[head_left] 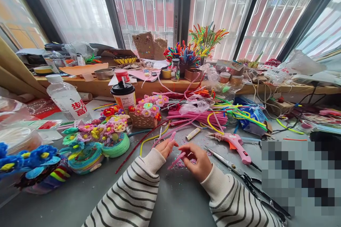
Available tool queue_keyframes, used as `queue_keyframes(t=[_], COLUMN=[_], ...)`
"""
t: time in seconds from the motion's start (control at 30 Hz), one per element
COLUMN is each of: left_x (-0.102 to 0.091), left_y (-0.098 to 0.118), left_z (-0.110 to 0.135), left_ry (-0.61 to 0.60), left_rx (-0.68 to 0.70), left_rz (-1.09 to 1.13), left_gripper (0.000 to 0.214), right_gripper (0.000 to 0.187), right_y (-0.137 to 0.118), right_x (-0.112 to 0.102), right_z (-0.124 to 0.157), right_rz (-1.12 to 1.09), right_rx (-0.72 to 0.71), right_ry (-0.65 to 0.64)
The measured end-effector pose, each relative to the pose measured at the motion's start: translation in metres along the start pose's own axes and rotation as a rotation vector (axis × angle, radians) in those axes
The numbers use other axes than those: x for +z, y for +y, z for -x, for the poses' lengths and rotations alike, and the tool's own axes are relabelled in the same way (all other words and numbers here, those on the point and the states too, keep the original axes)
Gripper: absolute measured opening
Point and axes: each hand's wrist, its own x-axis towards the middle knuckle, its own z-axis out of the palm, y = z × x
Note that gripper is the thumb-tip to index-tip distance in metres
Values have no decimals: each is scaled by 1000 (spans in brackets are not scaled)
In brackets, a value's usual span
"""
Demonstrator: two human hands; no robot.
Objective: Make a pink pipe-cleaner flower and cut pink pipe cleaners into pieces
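Between the fingers of my left hand (164,148) a short pink pipe cleaner (173,136) sticks up. My right hand (199,162) is curled, its thumb and fingers pinching another pink fuzzy piece (177,160) that slants down to the left. Whether the two pieces are joined cannot be seen. Small pink cuttings (183,163) lie on the table beneath and beside the right fingers. Just beyond my left hand are small scissors (159,135), partly hidden. Large black-handled scissors (231,166) lie half open to the right of my right hand.
A pink glue gun (236,142) and a lighter (193,133) lie beyond my hands. Pink pipe cleaners (197,117) are heaped behind. Fuzzy flower baskets (115,145), a coffee cup (124,95) and a water bottle (68,99) stand left. A crowded wooden ledge (149,86) runs under the windows.
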Motion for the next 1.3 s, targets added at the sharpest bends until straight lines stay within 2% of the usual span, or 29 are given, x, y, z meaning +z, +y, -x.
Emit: queue_keyframes(t=[0.13, 0.27, 0.37, 0.47, 0.57, 0.7, 0.87, 1.17, 1.3], left_x=[5, 2, -3, -4, -2, 2, 3, 1, 3], left_y=[8, 13, 16, 20, 24, 22, 14, 17, 17], left_z=[5, 3, 0, 1, 2, 4, 3, 4, 5], left_ry=[-105, -147, -105, -49, -95, -90, -119, -193, -221], left_rx=[-14, -4, -45, -57, -61, 28, 45, 134, 175], left_rz=[-27, 39, 182, 211, 132, -27, -116, -253, -264], left_gripper=[29, 27, 28, 25, 20, 18, 17, 22, 21], right_gripper=[10, 18, 20, 21, 23, 33, 22, 29, 18], right_y=[4, 11, 13, 13, 12, 8, 5, 8, 6], right_x=[5, 5, 4, 4, 5, 5, 3, 3, 2], right_z=[0, -2, -4, -4, -4, -3, -1, 2, 2], right_rz=[-264, -530, -619, -646, -613, -564, -412, -95, -13], right_rx=[153, 241, 276, 293, 280, 232, 214, 120, 116], right_ry=[117, 215, 281, 285, 261, 242, 212, 235, 239])
